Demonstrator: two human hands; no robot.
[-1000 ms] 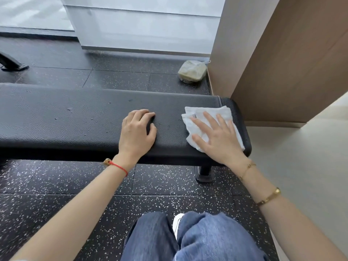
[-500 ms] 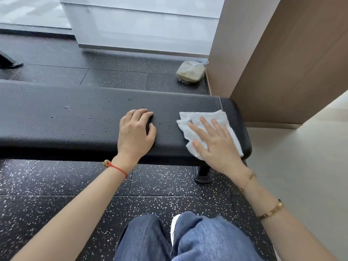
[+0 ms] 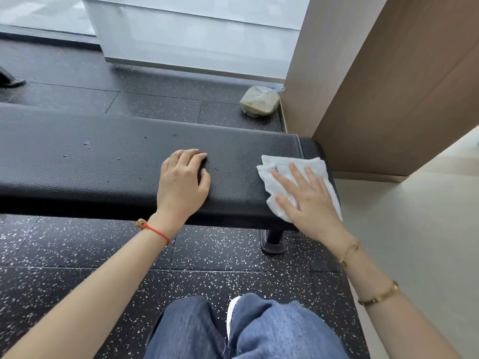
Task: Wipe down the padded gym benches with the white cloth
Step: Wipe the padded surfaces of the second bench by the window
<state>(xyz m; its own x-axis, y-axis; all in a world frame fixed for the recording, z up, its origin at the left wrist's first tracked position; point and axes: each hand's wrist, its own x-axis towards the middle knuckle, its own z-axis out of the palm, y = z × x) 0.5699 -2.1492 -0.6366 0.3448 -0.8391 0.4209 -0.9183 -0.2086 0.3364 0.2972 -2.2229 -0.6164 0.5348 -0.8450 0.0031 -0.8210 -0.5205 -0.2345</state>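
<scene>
Black padded bench (image 3: pixel 108 161), crumpled white cloth (image 3: pixel 282 174) flat at its right end

The padded bench (image 3: pixel 103 161) runs out past the left edge, so its far end is unseen, and only one foot (image 3: pixel 272 242) of its frame shows beneath the pad. The right hand (image 3: pixel 308 200) covers much of the white cloth (image 3: pixel 280 177), hiding the small dark mark near the cloth's upper left corner too far to read. A dark object (image 3: pixel 10 80) on the floor at upper left is cut by the edge and cannot be identified.
</scene>
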